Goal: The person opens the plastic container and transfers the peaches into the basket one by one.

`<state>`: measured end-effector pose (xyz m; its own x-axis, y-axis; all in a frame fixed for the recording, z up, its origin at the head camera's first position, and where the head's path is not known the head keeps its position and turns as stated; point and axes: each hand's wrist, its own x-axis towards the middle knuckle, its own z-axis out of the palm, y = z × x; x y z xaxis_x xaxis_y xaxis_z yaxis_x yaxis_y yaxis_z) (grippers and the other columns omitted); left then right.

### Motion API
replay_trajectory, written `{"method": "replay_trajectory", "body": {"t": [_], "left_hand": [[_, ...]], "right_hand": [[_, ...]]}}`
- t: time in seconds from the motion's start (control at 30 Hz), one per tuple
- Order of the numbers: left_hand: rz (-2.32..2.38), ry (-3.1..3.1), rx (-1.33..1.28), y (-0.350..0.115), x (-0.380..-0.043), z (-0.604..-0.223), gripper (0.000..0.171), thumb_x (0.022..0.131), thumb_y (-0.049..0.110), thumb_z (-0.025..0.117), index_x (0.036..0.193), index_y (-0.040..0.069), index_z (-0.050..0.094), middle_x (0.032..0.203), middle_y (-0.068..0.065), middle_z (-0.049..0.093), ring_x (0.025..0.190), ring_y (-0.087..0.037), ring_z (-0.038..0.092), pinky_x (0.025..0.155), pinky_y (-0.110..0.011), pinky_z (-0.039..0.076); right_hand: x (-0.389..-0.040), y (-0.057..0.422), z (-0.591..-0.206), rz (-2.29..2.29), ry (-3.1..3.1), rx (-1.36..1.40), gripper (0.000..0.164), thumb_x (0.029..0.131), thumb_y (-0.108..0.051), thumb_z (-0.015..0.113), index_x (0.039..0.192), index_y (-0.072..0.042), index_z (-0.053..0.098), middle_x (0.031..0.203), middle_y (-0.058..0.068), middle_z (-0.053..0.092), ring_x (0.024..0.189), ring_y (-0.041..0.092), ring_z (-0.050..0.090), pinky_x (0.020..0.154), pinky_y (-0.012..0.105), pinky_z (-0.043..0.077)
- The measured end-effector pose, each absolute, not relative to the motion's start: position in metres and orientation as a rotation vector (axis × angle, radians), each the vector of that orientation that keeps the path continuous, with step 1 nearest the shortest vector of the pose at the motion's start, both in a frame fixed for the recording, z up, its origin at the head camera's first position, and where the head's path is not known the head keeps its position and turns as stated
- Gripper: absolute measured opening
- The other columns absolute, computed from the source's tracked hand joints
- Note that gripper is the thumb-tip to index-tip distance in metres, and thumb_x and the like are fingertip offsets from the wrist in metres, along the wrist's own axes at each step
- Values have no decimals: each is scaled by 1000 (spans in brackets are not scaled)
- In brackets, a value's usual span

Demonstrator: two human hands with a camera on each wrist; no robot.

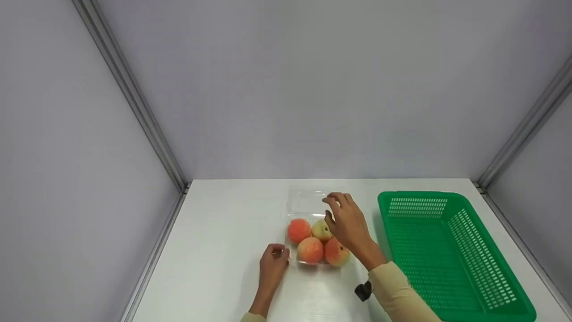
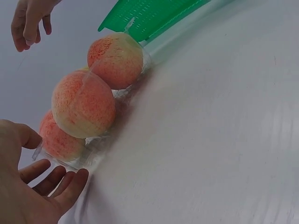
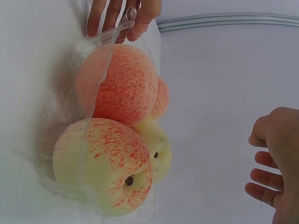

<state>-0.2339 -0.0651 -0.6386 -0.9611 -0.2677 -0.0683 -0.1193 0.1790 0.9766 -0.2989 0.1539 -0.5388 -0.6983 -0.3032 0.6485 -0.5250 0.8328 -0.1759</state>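
Observation:
A clear plastic clamshell box stands on the white table with its lid laid open at the back. Inside sit several peaches, among them a red-orange one, a paler yellow one and a red-flecked one with a dark stem spot. At the box's front left corner, my left hand holds the rim between thumb and fingers, as the left wrist view also shows. My right hand hovers over the box's right side, fingers loosely bent, holding nothing.
A large green plastic basket with slotted sides stands on the table to the right of the box. Grey walls with metal corner rails enclose the table. A black device shows at my right wrist.

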Motion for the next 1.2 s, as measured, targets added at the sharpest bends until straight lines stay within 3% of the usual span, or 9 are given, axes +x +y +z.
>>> {"method": "replay_trajectory", "body": {"t": [0.43, 0.8, 1.2], "left_hand": [[-1951, -2391, 352, -71, -242, -630, 29, 97, 12, 68, 119, -6, 64, 108, -16, 68, 88, -17, 68, 73, -30, 66], [-2116, -2436, 334, -78, -239, -625, 34, 101, 16, 68, 125, -6, 59, 102, -12, 61, 74, -16, 69, 68, -32, 69], [-2293, -2297, 259, -82, -243, -628, 28, 101, 5, 62, 121, -12, 51, 95, -12, 58, 80, -21, 68, 80, -46, 70]], "right_hand": [[-286, 160, -540, 510, -2506, 607, 28, 94, -13, 78, 121, -9, 73, 120, 8, 71, 110, 27, 65, 91, 40, 65], [-277, 164, -544, 447, -2618, 738, 43, 90, -28, 83, 129, -12, 70, 124, 8, 71, 112, 30, 65, 93, 47, 62], [-273, 175, -546, 452, -2724, 865, 51, 88, -27, 83, 134, -13, 69, 131, 8, 70, 114, 30, 65, 92, 49, 64]]}}
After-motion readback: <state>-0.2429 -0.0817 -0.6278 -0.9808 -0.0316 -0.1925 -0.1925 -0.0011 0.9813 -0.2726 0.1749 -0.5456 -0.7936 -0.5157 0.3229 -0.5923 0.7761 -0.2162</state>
